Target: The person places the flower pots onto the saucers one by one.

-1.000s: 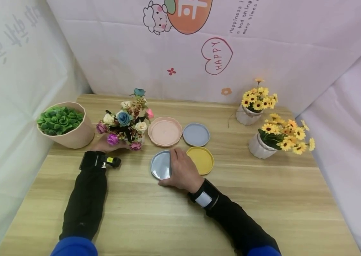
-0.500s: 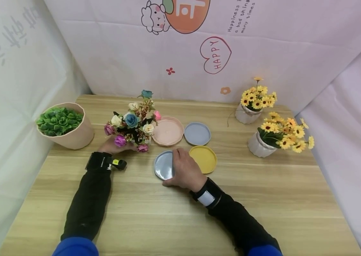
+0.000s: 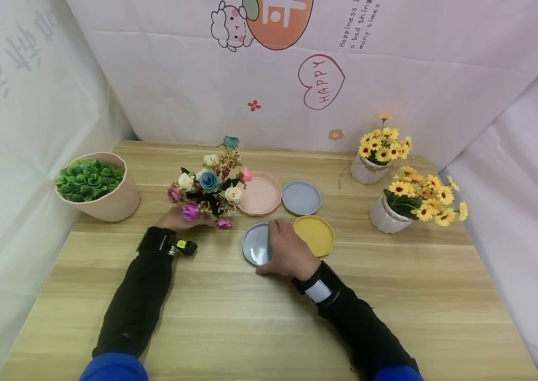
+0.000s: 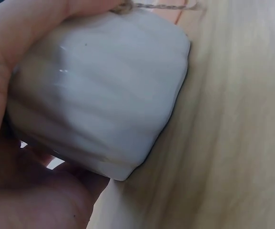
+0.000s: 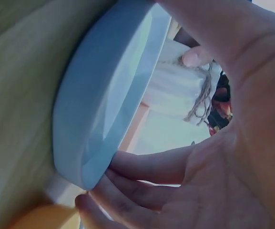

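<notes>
My left hand (image 3: 180, 218) grips a white ceramic flowerpot (image 4: 113, 90), with twine round it, from the left. Artificial roses (image 3: 209, 181) in blue, cream, pink and purple fill the pot and hide much of it in the head view. A grey-blue saucer (image 3: 255, 244) is held at its right side by my right hand (image 3: 293, 251), thumb at the near rim and fingers at the far side. Close around it are a pink saucer (image 3: 261, 194), partly behind the roses, a lilac saucer (image 3: 301, 198) and a yellow saucer (image 3: 316, 236), partly behind my right hand.
A large pink pot (image 3: 128, 193) of green succulents stands at the table's left edge. Two white pots of yellow daisies, one farther back (image 3: 368, 170) and one nearer (image 3: 390, 216), stand at the right. A printed white cloth (image 3: 178, 84) hangs behind the wooden table (image 3: 231, 328).
Both hands have moved right, with the pot of roses and the grey-blue saucer. The pink, lilac and yellow saucers have shifted right too. Succulents and daisies stay in place.
</notes>
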`<act>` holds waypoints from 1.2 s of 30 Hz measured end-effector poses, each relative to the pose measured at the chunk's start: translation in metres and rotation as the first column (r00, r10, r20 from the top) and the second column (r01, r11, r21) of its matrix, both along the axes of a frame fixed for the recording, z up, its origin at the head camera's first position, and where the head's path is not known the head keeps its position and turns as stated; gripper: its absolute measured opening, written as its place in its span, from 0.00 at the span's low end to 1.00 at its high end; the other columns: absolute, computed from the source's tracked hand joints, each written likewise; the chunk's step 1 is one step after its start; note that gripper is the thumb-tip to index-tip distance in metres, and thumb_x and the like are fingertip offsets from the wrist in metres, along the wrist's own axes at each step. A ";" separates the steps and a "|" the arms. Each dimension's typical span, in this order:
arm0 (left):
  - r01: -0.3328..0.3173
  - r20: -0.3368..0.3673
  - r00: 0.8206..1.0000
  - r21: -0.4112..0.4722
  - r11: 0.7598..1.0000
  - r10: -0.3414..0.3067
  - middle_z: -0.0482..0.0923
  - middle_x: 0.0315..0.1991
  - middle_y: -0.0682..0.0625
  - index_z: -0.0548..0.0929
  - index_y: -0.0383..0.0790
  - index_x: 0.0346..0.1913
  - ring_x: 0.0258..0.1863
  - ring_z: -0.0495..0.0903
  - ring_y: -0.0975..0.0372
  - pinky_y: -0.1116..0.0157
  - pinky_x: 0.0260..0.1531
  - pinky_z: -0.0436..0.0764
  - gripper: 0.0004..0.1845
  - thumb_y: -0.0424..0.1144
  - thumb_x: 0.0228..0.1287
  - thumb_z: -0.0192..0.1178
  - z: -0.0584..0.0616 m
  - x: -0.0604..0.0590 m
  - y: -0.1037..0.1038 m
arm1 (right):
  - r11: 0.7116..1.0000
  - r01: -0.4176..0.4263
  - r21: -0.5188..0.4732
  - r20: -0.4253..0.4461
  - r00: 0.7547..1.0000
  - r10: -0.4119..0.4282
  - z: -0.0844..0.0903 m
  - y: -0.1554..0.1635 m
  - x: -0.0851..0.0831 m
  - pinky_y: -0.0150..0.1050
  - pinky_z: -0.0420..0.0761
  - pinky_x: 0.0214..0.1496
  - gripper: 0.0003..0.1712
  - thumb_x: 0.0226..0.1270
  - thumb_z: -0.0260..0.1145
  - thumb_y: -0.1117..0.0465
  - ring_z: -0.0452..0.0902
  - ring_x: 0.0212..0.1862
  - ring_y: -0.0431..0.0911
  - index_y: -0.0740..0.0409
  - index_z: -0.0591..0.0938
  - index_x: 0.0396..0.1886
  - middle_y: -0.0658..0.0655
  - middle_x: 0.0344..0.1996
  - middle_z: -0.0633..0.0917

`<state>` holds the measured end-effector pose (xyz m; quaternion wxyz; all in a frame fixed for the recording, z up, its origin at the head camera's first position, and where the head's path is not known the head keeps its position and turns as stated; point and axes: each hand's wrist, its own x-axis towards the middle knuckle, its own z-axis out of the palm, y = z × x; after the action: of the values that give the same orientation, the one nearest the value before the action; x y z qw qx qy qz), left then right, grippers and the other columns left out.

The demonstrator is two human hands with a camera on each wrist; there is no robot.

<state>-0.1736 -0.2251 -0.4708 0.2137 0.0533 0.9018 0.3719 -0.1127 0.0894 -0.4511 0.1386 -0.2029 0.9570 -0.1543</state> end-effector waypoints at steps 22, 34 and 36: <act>0.023 0.091 0.996 0.004 1.000 -0.024 0.65 0.77 0.27 0.64 0.31 0.79 0.76 0.65 0.32 0.36 0.76 0.66 0.46 0.57 0.70 0.67 0.000 0.010 0.047 | 0.999 0.050 0.004 0.039 0.998 -0.050 0.006 0.022 -0.011 0.51 0.83 0.68 0.66 0.40 0.90 0.40 0.74 0.62 0.57 0.71 0.68 0.71 0.68 0.65 0.74; 0.013 0.082 0.997 -0.008 1.000 -0.012 0.68 0.75 0.28 0.68 0.31 0.77 0.74 0.68 0.32 0.36 0.74 0.71 0.47 0.58 0.65 0.70 0.009 0.018 0.054 | 0.999 0.039 0.005 0.015 0.999 -0.039 0.004 0.026 -0.009 0.51 0.84 0.63 0.66 0.41 0.90 0.39 0.74 0.59 0.56 0.71 0.68 0.72 0.67 0.63 0.74; 0.020 0.064 0.998 0.004 1.000 -0.020 0.69 0.75 0.29 0.67 0.32 0.77 0.75 0.68 0.33 0.37 0.74 0.72 0.47 0.58 0.65 0.71 0.012 0.018 0.055 | 0.999 0.033 0.005 0.006 0.999 -0.033 0.004 0.026 -0.010 0.51 0.85 0.62 0.66 0.42 0.89 0.38 0.75 0.58 0.56 0.71 0.69 0.72 0.67 0.63 0.75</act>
<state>-0.1553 -0.1698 -0.4588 0.2463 0.0507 0.8932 0.3728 -0.1223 0.1158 -0.4471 0.1394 -0.1860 0.9602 -0.1548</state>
